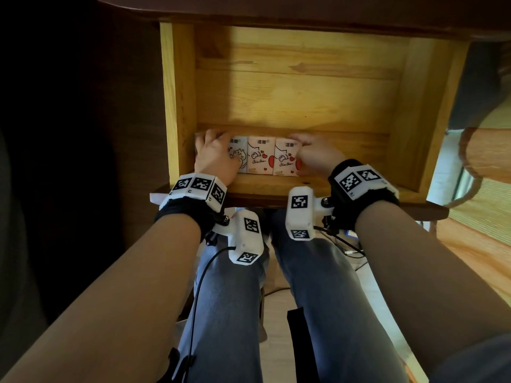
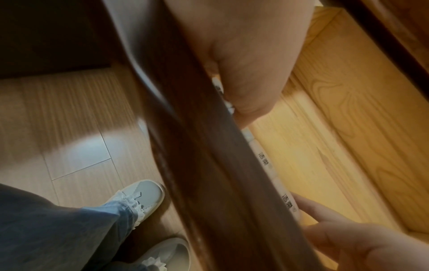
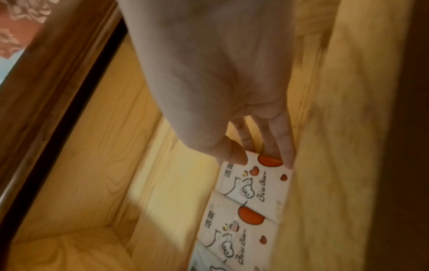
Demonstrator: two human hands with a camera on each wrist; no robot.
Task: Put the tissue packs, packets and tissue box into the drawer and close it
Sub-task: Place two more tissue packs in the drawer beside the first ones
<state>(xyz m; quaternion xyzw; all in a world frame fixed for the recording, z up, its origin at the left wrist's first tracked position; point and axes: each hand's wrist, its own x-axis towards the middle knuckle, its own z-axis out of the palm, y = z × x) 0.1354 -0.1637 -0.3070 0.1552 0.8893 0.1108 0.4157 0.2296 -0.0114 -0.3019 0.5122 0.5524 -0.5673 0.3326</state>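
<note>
Drawer open — three tissue packs rowed inside.

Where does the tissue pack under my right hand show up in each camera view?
Head: tissue pack, rightmost of the row, centre, at the drawer's front wall.
Left wrist: tissue pack, a thin white edge at lower right, beside the dark drawer front.
Right wrist: tissue pack, centre right, at the fingertips.
Shared landmark: right hand.

Three tissue packs lie side by side in the wooden drawer.
</note>
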